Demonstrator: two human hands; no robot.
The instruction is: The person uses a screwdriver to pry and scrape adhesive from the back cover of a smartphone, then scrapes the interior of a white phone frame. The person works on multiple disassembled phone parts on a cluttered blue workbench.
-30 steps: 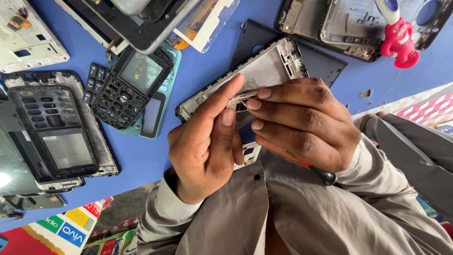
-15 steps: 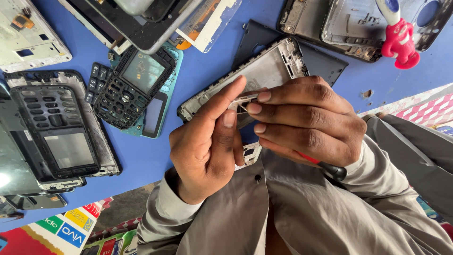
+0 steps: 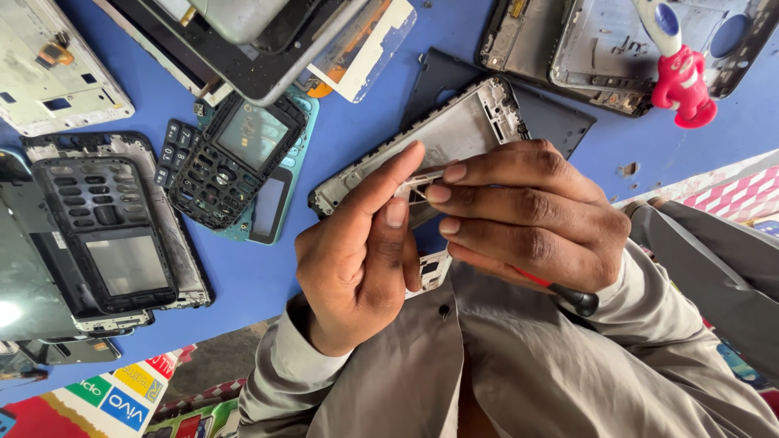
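- Left hand (image 3: pixel 357 259), centre of frame, grips the grey phone frame (image 3: pixel 438 138) by its lower edge; thumb lies along the frame, index finger presses from below.
- Right hand (image 3: pixel 527 215), right of centre, is closed around a small screwdriver (image 3: pixel 572 296) w/ red-black handle; only the handle end shows under the palm, the tip is hidden by fingers.
- Fingertips of both hands meet at a small light metal part at the frame's lower edge; cannot tell if it is loose or attached.
- The phone frame is tilted, held just above the blue surface (image 3: pixel 365 105), over a dark back cover (image 3: pixel 560 118).
- Around: keypad phone board (image 3: pixel 231 162) at left of centre, black housing w/ screen (image 3: pixel 101 235) at left, more opened shells at the upper edge, a red-white tool (image 3: pixel 682 73) at upper right.
- Risk, my judgement: the frame is thin and held at one edge only, so strong push w/ the tool can bend it or let it slip from the left hand.
- Risk: tip is out of sight, it may slide off and scratch the frame or hit a finger.
- Risk: a small part, if freed, can drop between the many pieces on the surface and be hard to find.
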